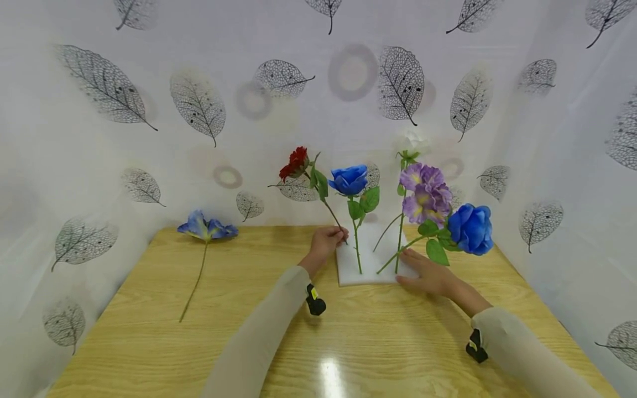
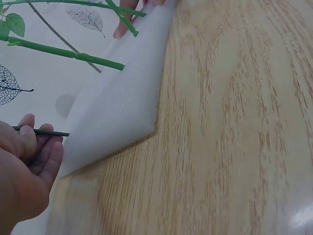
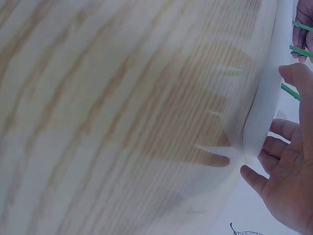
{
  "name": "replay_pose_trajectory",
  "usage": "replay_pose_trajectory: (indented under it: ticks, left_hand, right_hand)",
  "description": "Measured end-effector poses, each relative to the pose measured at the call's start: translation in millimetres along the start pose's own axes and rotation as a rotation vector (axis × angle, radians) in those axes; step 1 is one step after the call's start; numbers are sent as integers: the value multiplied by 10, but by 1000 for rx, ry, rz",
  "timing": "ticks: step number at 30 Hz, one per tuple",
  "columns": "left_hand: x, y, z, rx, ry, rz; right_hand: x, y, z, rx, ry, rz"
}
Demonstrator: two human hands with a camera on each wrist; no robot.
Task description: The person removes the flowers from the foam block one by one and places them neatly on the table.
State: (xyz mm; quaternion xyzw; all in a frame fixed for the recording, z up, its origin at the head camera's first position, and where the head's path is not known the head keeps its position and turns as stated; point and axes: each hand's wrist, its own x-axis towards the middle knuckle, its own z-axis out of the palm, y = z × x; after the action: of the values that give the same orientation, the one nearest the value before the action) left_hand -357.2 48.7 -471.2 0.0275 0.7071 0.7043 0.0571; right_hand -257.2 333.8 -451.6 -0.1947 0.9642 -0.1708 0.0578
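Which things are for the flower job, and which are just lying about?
For the job:
red flower, held by the left hand
white foam, right hand at its edge
upright blue flower, leaning blue flower, purple flower, white flower, in the foam

Just lying about:
yellow-centred blue flower, loose on the table; maybe for the job too
leaf-patterned curtain behind

The left arm (image 1: 261, 337) extends forward and inward; the left hand (image 1: 324, 243) is set in a pinch grip, thumb bearing toward the curled fingers. The right arm (image 1: 527, 345) angles inward from the lower right. The right hand (image 1: 432, 275) sits slightly nearer the body than the left, thumb and fingers spread. Both forearms (sleeved almost to the wrists) converge; the hands stand apart.
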Motion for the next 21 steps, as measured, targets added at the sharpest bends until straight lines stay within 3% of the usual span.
replay_pose_trajectory:
  ticks: [12, 21]
  left_hand:
    - [-32, 48, 11, 143, 4, 119]
    - [-37, 51, 5, 101, 25, 86]
  right_hand:
    - [6, 27, 18, 63, 26, -55]
    - [15, 37, 33, 56, 10, -30]
